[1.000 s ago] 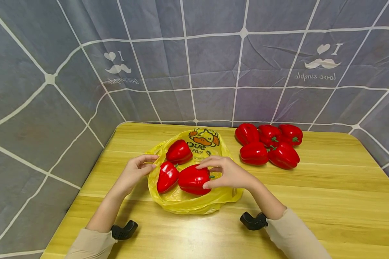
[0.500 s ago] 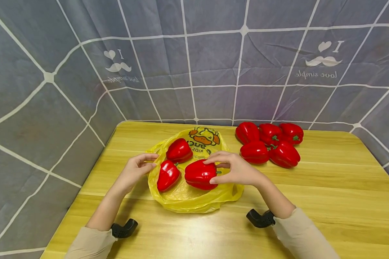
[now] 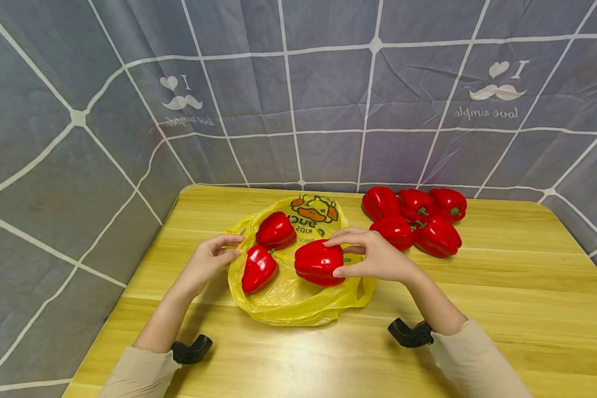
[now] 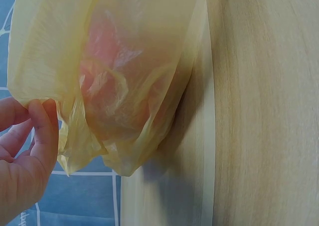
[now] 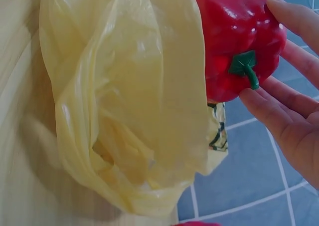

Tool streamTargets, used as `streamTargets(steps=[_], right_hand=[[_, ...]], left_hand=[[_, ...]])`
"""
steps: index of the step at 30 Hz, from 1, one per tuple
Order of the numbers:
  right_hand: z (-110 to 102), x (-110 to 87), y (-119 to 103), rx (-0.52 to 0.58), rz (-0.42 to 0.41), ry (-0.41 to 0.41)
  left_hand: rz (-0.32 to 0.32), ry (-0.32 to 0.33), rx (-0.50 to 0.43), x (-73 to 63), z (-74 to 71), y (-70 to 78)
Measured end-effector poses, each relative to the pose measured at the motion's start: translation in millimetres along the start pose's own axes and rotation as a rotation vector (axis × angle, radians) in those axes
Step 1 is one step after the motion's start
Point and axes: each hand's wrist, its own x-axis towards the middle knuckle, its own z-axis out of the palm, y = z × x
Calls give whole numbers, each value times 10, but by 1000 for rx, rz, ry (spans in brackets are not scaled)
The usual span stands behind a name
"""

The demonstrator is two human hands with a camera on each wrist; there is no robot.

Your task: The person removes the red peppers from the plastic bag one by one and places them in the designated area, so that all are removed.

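My right hand [image 3: 373, 257] grips a red bell pepper [image 3: 318, 262] by its stem end, above the right side of a yellow plastic bag [image 3: 288, 309]. In the right wrist view the pepper [image 5: 234, 31] stands out past the bag's edge, its green stem towards the palm. The thumb and fingertips lie around its end. My left hand [image 3: 211, 262] pinches the bag's left rim between thumb and fingers; the left wrist view shows the plastic [image 4: 45, 76] bunched at the fingertips. Two more bell peppers, an upper one [image 3: 276, 230] and a lower one [image 3: 258, 269], lie inside the open bag.
Several red bell peppers [image 3: 436, 236] lie grouped at the back of the wooden table [image 3: 517, 287], right of the bag. A grey curtain [image 3: 328, 83] with white lines hangs behind and to the left. Black wrist devices [image 3: 191, 350] sit on both forearms.
My right hand has carried the bell pepper up and to the right, away from the two others in the bag. The left hand stays at the bag's rim.
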Motion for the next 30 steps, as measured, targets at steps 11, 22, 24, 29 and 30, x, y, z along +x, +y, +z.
streamTargets(steps=[11,22,24,29,30], right_hand=[[-131,-106,52,1,-11,54],[-305,-270,69,-11,44,93],[-338,-299,71,-13,53,99],[-413,-364,81,-34,68,121],[-427,-376,84,-40,67,127]], left_hand=[[-4,10,32,-9,-2,21],[-4,9,42,-21,-4,21],[-5,10,42,-22,-7,22],[-8,14,47,-25,-12,28],[-8,15,47,-25,-13,29]])
